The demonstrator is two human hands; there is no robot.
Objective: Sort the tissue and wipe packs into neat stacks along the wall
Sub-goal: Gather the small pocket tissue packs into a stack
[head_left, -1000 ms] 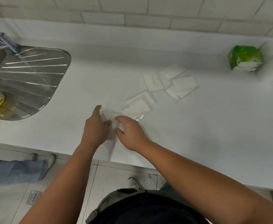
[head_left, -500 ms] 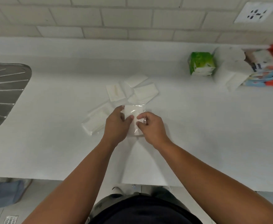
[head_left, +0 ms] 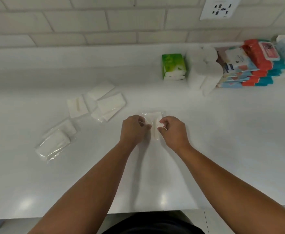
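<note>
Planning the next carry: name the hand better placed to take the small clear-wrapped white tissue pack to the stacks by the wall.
Probably right. Both hands pinch the small clear-wrapped white tissue pack, but the right hand is nearer the colourful wipe-pack stacks along the wall at far right; the left hand would cross over.

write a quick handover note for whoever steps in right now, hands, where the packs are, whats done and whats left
Left hand and right hand: both pinch one small clear-wrapped tissue pack, low over the counter, mid-counter.
Already along the wall, right side: green tissue pack, white paper rolls, stack of red and blue wipe packs.
Still loose: a cluster of small white packs left of the hands, and a clear-wrapped bundle further left, nearer the counter's front edge.
Left to do: move the held pack to the wall, then gather and stack the loose white packs there.
</note>
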